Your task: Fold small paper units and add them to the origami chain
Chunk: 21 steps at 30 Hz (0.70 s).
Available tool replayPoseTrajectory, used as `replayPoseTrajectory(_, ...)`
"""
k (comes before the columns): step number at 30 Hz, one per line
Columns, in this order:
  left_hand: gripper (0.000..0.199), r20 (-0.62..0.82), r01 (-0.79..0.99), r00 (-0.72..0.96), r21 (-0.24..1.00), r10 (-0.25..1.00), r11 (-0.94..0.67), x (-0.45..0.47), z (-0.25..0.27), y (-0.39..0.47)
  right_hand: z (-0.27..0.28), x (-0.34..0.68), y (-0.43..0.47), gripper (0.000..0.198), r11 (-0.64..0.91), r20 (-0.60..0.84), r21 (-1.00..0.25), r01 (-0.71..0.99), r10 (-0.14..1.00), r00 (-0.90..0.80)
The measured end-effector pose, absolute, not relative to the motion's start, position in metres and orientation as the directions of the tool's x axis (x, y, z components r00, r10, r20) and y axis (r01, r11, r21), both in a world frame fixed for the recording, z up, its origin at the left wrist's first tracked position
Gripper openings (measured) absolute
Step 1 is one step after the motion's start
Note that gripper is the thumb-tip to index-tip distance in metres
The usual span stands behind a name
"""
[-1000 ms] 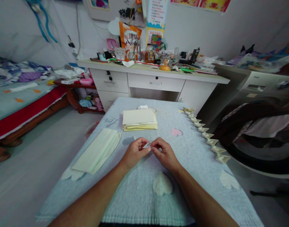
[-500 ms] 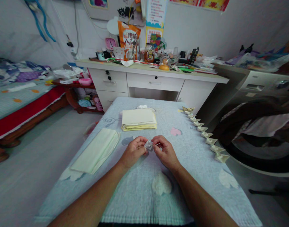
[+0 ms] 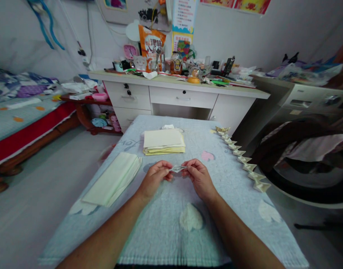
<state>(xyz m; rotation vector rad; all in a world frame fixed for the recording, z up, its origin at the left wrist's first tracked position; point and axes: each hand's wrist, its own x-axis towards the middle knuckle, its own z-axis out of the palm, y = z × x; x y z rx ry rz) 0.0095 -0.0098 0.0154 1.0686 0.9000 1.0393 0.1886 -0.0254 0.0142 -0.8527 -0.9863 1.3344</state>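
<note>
Between my two hands is a small folded paper boat [image 3: 177, 169], pale and pointed at both ends. My left hand [image 3: 158, 175] pinches its left tip, and my right hand [image 3: 197, 175] pinches the right one. Just beyond my hands lies a stack of cream and yellow paper [image 3: 163, 139]. To the left a pile of long pale-green paper sheets [image 3: 112, 178] rests at a slant. Along the right side of the cloth-covered table [image 3: 166, 239] runs a row of folded paper boats [image 3: 249, 167], with a patterned one [image 3: 222, 129] at its far end.
A white desk [image 3: 185, 98] loaded with clutter stands behind the table. On the right is a washing machine [image 3: 300, 112] with its round door open and cloth hanging out. A bed [image 3: 28, 116] and a low reddish shelf [image 3: 84, 112] are on the left.
My hands have moved slightly apart, still holding the paper boat. It now looks longer and flatter, stretched between its two tips; before, it looked more bunched up.
</note>
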Motion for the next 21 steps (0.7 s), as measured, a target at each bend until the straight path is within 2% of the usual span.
replayPoseTrajectory(5, 0.019, -0.1, -0.278, 0.261, 0.945, 0.96, 0.174, 0.009, 0.016, -0.011, 0.016, 0.187, -0.026, 0.009, 0.059, 0.069, -0.928, -0.367, 0.998, -0.013)
replayPoseTrajectory(10, 0.024, -0.087, -0.244, 0.231, 0.959, 0.969, 0.144, 0.013, 0.015, -0.011, 0.016, 0.189, -0.026, 0.009, 0.15, 0.156, -0.97, -0.191, 0.988, -0.015)
replayPoseTrajectory(15, 0.021, -0.013, -0.076, 0.198, 0.997, 0.98, 0.028, 0.013, 0.012, -0.01, 0.018, 0.187, -0.031, 0.008, 0.179, 0.183, -0.983, -0.048, 0.98, -0.084)
replayPoseTrajectory(18, 0.02, 0.08, 0.102, 0.192, 0.99, 0.978, -0.101, 0.012, 0.012, -0.011, 0.017, 0.182, -0.033, 0.026, 0.185, 0.186, -0.983, -0.016, 0.975, -0.119)
replayPoseTrajectory(20, 0.019, 0.134, 0.188, 0.213, 0.966, 0.968, -0.175, 0.012, 0.013, -0.014, 0.015, 0.18, -0.034, 0.041, 0.178, 0.171, -0.983, 0.05, 0.978, -0.119)
replayPoseTrajectory(21, 0.02, 0.152, 0.212, 0.224, 0.956, 0.963, -0.201, 0.012, 0.014, -0.015, 0.014, 0.179, -0.034, 0.043, 0.175, 0.162, -0.98, 0.096, 0.979, -0.127)
